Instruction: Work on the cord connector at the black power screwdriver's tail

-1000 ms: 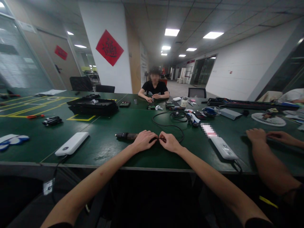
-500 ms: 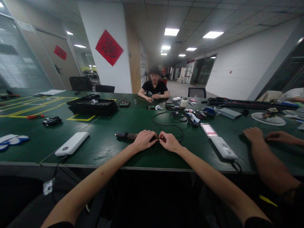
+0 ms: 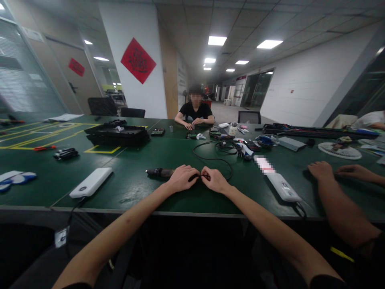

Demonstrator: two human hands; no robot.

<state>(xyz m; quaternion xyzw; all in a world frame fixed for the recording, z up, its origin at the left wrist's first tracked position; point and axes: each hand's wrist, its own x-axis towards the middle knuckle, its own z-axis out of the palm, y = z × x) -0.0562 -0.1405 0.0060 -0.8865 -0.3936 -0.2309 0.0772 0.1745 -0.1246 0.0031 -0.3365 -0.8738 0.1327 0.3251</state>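
Observation:
A dark electric screwdriver (image 3: 159,172) lies on the green table with its tip pointing left. Its rear end runs under my left hand (image 3: 184,177), whose fingers close around it. My right hand (image 3: 214,179) is pinched on a black cable (image 3: 230,167) close to the screwdriver's tail, fingertips almost touching those of my left hand. From there the cable loops up and back to a coiled bundle on the table. The exact joint between cable and screwdriver is hidden by my fingers.
White power banks (image 3: 92,182) lie left and right of my arms. A co-worker's arms (image 3: 338,196) rest at the right edge; another person (image 3: 196,112) sits opposite. Farther back are a black plastic housing (image 3: 117,134), circuit boards (image 3: 191,135) and a white round part (image 3: 339,150).

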